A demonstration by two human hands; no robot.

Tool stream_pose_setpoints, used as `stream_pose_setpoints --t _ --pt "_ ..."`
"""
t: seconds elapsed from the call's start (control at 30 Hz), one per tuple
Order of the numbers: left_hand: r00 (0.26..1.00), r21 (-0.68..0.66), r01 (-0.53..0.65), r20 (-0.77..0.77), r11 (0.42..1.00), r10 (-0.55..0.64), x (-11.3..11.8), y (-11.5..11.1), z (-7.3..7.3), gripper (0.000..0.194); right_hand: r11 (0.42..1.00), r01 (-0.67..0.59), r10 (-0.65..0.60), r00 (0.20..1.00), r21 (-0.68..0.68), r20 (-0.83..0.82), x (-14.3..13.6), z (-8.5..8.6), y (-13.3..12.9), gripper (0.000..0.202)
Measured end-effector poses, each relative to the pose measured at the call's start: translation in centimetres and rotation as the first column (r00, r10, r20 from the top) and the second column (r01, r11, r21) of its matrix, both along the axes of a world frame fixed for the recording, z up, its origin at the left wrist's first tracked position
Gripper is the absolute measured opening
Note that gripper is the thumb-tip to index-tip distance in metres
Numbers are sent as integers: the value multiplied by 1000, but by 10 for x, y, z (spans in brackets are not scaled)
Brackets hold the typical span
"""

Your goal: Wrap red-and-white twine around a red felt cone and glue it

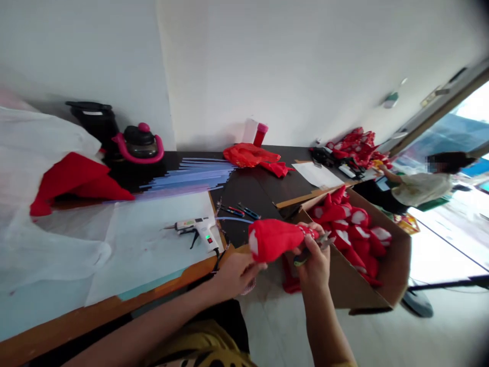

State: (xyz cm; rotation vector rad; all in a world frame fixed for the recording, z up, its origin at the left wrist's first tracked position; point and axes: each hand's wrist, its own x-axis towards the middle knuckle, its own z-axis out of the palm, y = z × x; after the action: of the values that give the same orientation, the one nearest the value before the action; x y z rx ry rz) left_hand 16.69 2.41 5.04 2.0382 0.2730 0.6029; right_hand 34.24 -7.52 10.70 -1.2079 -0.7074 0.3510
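Note:
A red felt cone-shaped piece with a white patch at its wide end is stretched between my two hands, above the gap between table and box. My left hand pinches the wide end's lower edge. My right hand is closed at the narrow end, where a white-dotted trim shows. It also holds a small pair of pliers or snips, metal jaws pointing right and a dark handle below the palm. To the left, a white hot glue gun lies on the table, a glue stick in its back.
An open cardboard box of similar red pieces stands at right. On the dark table are several glue sticks, pens, a red plastic bag, paper and a kettle-like pot. Another person works at far right.

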Motion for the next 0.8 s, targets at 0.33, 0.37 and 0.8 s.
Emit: stream_pose_setpoints --t 0.33,0.37,0.8 --pt "914 543 395 -149 741 -378 -20 -45 34 25 908 419 -396 852 8 342 85 -28 -39 26" --pt "910 523 400 -127 753 -395 -19 -38 47 26 909 417 -381 840 -10 387 86 -29 -45 24" --pt "997 230 10 73 973 -27 76 83 96 30 963 138 6 849 -233 529 78 -8 -117 16"
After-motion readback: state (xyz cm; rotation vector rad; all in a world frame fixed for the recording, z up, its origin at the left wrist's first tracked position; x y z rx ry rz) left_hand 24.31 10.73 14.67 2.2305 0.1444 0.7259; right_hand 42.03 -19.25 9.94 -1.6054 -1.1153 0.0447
